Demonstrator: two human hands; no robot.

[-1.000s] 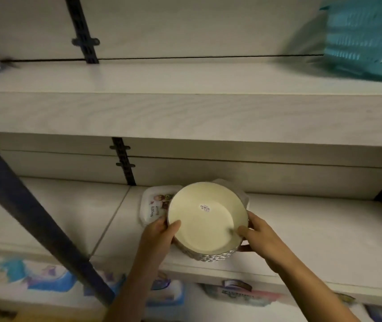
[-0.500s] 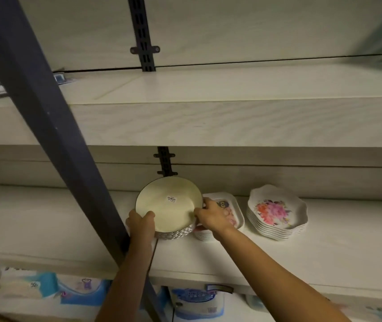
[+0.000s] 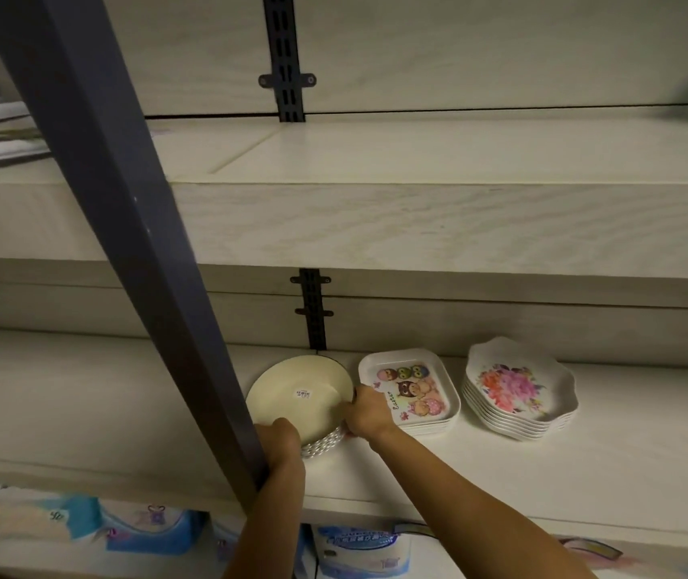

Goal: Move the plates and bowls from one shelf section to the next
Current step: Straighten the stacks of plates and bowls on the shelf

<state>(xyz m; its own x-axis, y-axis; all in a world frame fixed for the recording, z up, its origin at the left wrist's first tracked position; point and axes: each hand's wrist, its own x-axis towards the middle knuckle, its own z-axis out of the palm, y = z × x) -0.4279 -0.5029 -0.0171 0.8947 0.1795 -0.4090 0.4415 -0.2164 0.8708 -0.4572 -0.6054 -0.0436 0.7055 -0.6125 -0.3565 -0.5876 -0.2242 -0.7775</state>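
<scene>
— Where was the stack of cream plates (image 3: 298,397)?
— On the middle shelf (image 3: 584,474), just beside the square cartoon plates (image 3: 411,390).
— And the hands?
— The left hand (image 3: 279,438) curled its fingers round the near rim, and the right hand (image 3: 365,415) gripped the right rim. I think both sides were held so that the stack would not slide apart.

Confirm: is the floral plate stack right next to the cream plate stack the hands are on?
No, the square cartoon plate stack sits between the cream plate stack and the floral plate stack.
</scene>
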